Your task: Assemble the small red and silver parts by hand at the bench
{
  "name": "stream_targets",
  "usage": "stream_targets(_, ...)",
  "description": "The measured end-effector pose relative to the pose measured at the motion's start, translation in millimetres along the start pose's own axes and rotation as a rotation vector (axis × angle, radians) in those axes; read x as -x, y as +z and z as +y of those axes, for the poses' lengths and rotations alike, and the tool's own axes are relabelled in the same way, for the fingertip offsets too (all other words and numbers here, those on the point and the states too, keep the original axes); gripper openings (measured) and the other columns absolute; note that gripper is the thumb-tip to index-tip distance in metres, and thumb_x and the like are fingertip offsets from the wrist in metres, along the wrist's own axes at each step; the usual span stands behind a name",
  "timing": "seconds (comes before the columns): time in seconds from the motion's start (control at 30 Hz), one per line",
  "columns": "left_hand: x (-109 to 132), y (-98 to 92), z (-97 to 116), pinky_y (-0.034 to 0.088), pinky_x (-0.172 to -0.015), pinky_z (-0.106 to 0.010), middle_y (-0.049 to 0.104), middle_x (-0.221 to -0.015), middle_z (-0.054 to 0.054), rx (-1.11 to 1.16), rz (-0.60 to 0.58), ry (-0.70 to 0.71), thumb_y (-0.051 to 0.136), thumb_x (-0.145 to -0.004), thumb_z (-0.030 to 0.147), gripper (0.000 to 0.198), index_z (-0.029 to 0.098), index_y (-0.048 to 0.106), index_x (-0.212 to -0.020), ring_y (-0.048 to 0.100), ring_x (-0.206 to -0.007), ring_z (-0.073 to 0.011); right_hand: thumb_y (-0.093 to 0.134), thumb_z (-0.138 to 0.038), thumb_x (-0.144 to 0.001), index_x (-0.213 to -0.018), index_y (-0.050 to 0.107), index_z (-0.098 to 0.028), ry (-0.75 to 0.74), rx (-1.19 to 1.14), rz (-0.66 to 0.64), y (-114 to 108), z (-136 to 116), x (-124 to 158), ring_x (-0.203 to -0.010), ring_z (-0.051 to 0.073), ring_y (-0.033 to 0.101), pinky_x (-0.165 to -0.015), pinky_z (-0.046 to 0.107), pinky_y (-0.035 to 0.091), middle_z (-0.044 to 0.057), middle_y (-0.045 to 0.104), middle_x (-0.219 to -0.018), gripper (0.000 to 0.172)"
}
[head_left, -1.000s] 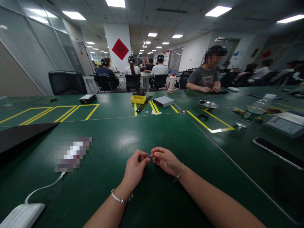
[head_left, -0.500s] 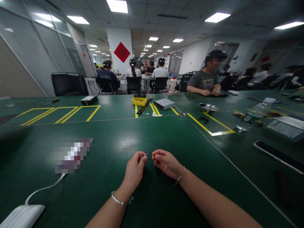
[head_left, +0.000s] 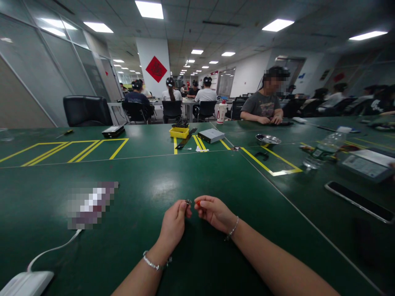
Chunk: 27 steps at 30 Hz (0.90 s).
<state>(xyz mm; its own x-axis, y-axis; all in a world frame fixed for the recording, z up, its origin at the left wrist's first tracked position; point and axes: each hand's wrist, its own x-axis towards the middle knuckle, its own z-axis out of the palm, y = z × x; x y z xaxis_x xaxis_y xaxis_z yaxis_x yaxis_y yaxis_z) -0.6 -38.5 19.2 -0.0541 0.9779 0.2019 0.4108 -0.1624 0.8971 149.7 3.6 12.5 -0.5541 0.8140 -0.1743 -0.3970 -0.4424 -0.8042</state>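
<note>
Over the green table [head_left: 129, 213], my left hand [head_left: 174, 220] pinches a small dark, silvery piece [head_left: 188, 202] between thumb and forefinger. My right hand [head_left: 214, 210], just beside it, pinches a small orange piece [head_left: 198, 203]. The two pieces face each other with a narrow gap between them. Both are too small, and too much covered by the fingers, to tell their kind. Each wrist wears a silvery bracelet.
To the left lies a blurred-out phone-like object [head_left: 94, 204] on a white cable. A dark phone [head_left: 359, 201] and a water bottle [head_left: 327, 148] are on the right. Farther back are a yellow tray [head_left: 179, 132], a grey box [head_left: 211, 135], a metal bowl [head_left: 268, 139] and a seated person [head_left: 262, 105].
The view has shifted slightly, so the surroundings sit a little more to the left. Both hands keep their pinches; the small pieces have tilted slightly and remain close together.
</note>
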Motion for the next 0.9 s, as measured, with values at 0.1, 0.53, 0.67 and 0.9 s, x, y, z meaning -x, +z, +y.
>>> stream_targets(0.1,0.3,0.1,-0.3,0.039,-0.057,-0.024,0.054,-0.058,0.001,0.023,0.005,-0.011,0.029,-0.083,0.037,0.035,0.018,0.051,-0.063,0.052,-0.056,-0.0132,0.064,-0.019,-0.062,-0.081,0.059,-0.012,0.006,-0.021,-0.003,-0.5,-0.3,0.4,-0.055,0.007,0.052,-0.058,0.023,0.039,0.002,0.061,-0.067,0.020)
stream_targets(0.53,0.9,-3.0,4.6,0.037,-0.053,-0.022,0.056,-0.054,0.001,-0.011,-0.024,-0.058,0.032,-0.080,0.041,0.039,0.017,0.056,-0.061,0.052,-0.052,-0.0123,0.068,-0.012,-0.057,-0.075,0.055,-0.016,-0.042,-0.039,-0.044,-2.8,2.1,-1.0,-0.061,0.008,0.054,-0.061,0.023,0.040,0.000,0.061,-0.073,0.023)
stream_targets(0.67,0.0,-1.6,3.3,0.037,-0.054,-0.022,0.056,-0.057,0.002,-0.018,-0.018,-0.058,0.038,-0.078,0.039,0.030,0.018,0.057,-0.068,0.052,-0.056,-0.0125,0.067,-0.014,-0.059,-0.076,0.057,-0.014,-0.031,-0.046,-0.019,-1.1,0.6,-0.5,-0.059,0.008,0.053,-0.062,0.023,0.040,0.000,0.060,-0.068,0.020)
stream_targets(0.9,-1.3,4.0,-1.8,0.038,-0.055,-0.023,0.054,-0.061,0.003,0.042,0.027,-0.070,0.053,-0.067,0.030,0.013,0.018,0.054,-0.072,0.049,-0.056,-0.0116,0.060,-0.027,-0.068,-0.075,0.058,-0.013,-0.027,-0.073,-0.023,-1.4,0.5,-1.0,-0.059,0.007,0.052,-0.062,0.024,0.040,0.000,0.057,-0.064,0.016)
